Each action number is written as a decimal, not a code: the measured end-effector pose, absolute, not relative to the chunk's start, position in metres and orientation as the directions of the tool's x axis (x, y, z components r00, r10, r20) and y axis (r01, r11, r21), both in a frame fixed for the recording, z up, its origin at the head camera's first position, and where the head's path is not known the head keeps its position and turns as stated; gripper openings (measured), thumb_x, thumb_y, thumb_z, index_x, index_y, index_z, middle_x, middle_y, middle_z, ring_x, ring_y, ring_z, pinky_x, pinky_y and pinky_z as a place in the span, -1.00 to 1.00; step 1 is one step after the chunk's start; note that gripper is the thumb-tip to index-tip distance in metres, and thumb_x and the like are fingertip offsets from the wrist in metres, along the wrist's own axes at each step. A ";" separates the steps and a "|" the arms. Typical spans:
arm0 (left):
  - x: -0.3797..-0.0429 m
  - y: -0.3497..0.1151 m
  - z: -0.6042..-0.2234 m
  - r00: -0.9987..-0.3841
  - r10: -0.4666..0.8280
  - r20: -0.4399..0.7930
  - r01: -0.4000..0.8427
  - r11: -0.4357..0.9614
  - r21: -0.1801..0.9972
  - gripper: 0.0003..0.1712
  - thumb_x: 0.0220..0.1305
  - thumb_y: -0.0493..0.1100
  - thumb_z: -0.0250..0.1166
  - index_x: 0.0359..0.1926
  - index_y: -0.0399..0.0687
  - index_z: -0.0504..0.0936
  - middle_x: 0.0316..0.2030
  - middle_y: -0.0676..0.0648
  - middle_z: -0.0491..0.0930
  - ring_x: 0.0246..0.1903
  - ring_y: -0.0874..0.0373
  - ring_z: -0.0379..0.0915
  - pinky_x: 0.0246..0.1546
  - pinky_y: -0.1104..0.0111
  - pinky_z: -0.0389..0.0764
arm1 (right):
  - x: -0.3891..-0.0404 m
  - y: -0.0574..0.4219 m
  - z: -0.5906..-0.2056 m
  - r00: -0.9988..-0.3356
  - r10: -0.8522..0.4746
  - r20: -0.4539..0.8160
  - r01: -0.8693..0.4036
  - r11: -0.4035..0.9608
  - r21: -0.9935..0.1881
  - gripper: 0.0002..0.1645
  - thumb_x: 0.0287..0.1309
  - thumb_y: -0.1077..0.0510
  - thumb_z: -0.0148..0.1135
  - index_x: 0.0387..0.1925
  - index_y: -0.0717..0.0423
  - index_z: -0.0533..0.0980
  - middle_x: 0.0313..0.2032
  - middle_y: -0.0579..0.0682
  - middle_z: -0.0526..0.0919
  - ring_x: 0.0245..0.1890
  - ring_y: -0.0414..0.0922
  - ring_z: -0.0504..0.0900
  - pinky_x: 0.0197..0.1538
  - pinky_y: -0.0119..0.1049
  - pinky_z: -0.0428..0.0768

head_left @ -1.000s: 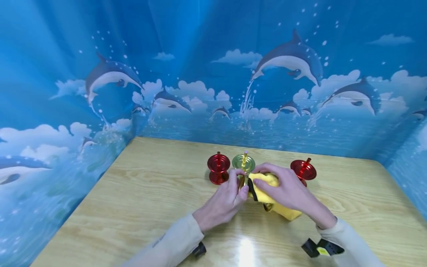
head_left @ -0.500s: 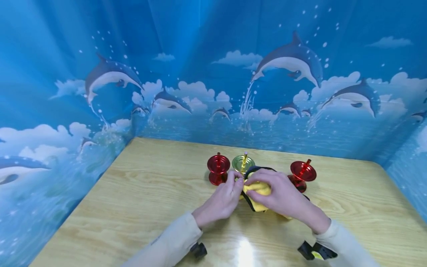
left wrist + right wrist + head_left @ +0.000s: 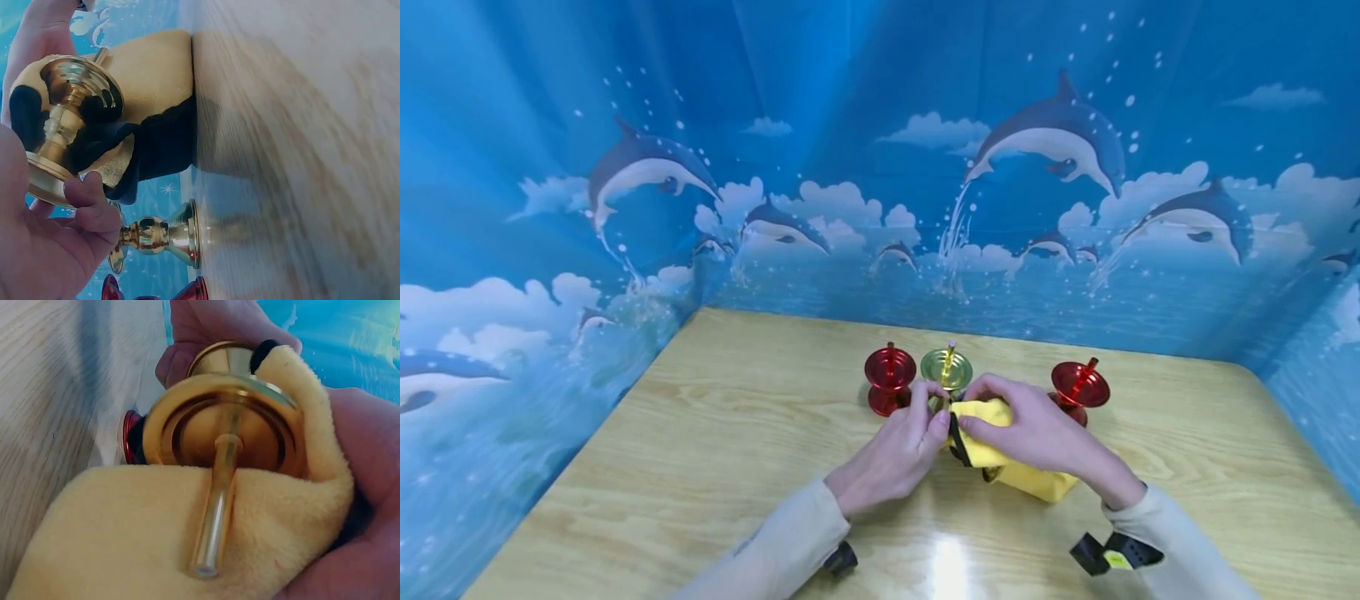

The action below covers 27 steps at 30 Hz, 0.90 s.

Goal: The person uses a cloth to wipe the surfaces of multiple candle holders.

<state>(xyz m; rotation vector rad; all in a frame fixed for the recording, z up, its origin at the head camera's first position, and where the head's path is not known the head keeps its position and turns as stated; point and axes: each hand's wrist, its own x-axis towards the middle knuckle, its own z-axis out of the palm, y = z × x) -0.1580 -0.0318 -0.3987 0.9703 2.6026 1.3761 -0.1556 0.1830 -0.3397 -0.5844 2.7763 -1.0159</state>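
A gold candlestick (image 3: 61, 122) lies tilted between the two hands. My left hand (image 3: 891, 458) grips its round base, with thumb and fingers at the rim. My right hand (image 3: 1037, 427) holds a yellow cloth (image 3: 1030, 481) with a dark edge, wrapped round the candlestick's stem and cup. In the right wrist view the cup's dished face and its thin spike stick out over the cloth, whose loose part hangs below. The right thumb presses the cloth from the near side; part of the stem is hidden beneath it.
Behind the hands, a second gold candlestick (image 3: 947, 367) stands upright on the wooden table (image 3: 760, 417). One red candlestick (image 3: 890, 371) stands to its left, another red candlestick (image 3: 1079, 385) to the right, just beyond the right hand. A dolphin-print curtain (image 3: 850, 167) encloses the table's back and sides.
My right hand with the cloth has moved in toward the left fingers, then back slightly right, and the cloth has shifted round the candlestick. My left hand keeps its grip, almost in place.
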 end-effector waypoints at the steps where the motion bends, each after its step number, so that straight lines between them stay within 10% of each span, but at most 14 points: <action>1: -0.158 -0.032 -0.398 -0.805 0.542 0.242 0.507 0.416 0.755 -0.57 0.64 0.08 -0.25 0.28 -0.08 0.18 -0.59 0.11 0.29 -0.67 0.37 0.07 -0.64 0.48 0.24 | -0.154 0.182 -0.340 -0.913 -0.406 0.034 -0.332 0.694 -0.639 -0.76 0.29 -0.13 0.35 -0.08 -0.23 0.55 -0.29 -0.11 0.67 -0.33 -0.15 0.63 -0.30 -0.26 0.60; 5: -0.161 -0.031 -0.396 -0.833 0.509 0.216 0.467 0.439 0.768 -0.59 0.67 0.03 -0.27 0.27 -0.12 0.20 -0.60 0.09 0.29 -0.66 0.33 0.14 -0.60 0.45 0.28 | -0.146 0.176 -0.344 -0.860 -0.448 0.244 -0.505 0.676 -0.537 -0.73 0.17 0.03 0.46 -0.12 -0.14 0.59 -0.33 -0.15 0.66 -0.41 -0.23 0.56 -0.40 -0.35 0.57; 12: -0.163 -0.025 -0.393 -0.928 0.371 0.023 0.201 0.450 0.870 -0.59 0.68 0.08 -0.30 0.13 -0.10 0.28 -0.55 0.00 0.43 -0.60 0.17 0.41 -0.46 0.34 0.48 | -0.142 0.165 -0.360 -0.551 -0.558 0.621 -0.729 0.684 -0.032 -0.57 -0.20 0.09 0.67 -0.22 -0.03 0.66 -0.17 -0.06 0.72 -0.05 0.04 0.66 -0.07 -0.02 0.70; 27: -0.165 -0.029 -0.390 -0.893 0.423 -0.152 0.020 0.375 0.927 -0.57 0.65 0.15 -0.25 0.21 -0.03 0.26 -0.50 -0.07 0.55 -0.62 0.13 0.45 -0.60 0.31 0.56 | -0.142 0.174 -0.368 -0.626 -0.545 0.557 -0.704 0.703 -0.102 -0.44 -0.23 0.12 0.70 -0.09 -0.02 0.65 -0.07 0.00 0.65 -0.12 -0.02 0.64 -0.17 -0.13 0.73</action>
